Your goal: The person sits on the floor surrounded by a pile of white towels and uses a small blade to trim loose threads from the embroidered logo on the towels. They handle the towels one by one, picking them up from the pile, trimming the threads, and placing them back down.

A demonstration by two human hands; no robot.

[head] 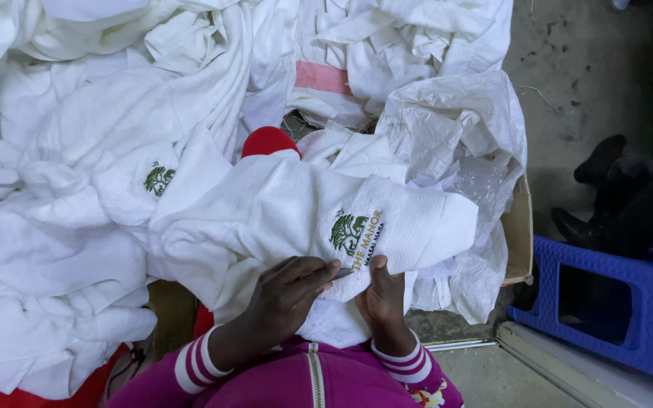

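Blue plastic stool point(629, 302) on seemingly concrete floor point(568, 83).

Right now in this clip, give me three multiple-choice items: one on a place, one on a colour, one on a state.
1. Where does the blue plastic stool stand?
A. right of the white garments
B. on top of the pile
C. left of the pile

2. What colour is the tree embroidery on the white garment?
A. blue
B. green
C. black

3. What is the left hand doing?
A. resting on the floor
B. hanging free
C. holding a small metal tool against the cloth

Answers:
1 A, it sits at the lower right on the floor.
2 B, the tree shows green.
3 C, its fingers pinch the tool while the right hand grips the cloth.
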